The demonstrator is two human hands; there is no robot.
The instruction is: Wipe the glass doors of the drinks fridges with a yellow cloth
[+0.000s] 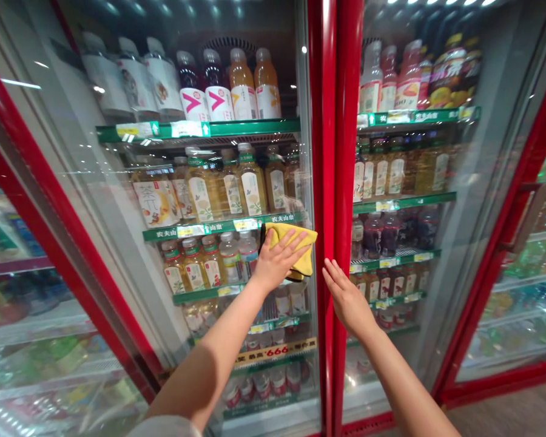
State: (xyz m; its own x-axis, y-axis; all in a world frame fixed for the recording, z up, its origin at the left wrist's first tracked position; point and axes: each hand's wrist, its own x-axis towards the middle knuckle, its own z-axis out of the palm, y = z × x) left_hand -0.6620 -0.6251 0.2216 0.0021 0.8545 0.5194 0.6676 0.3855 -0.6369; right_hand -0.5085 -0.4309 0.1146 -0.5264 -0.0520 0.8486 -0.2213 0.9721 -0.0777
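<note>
My left hand presses a folded yellow cloth with a dark edge flat against the left glass door of a drinks fridge. Its fingers stretch across the cloth, near the door's red edge. My right hand rests with straight fingers on the red door frame, where the two doors meet; it holds nothing. Bottled drinks stand on shelves behind the glass under the left hand, and some are hidden by that hand and the cloth.
Green shelf strips with price tags run across the fridge. More bottles stand behind the right door. Red-framed glass doors continue on both sides, with a handle on the far right one. Grey floor shows at lower right.
</note>
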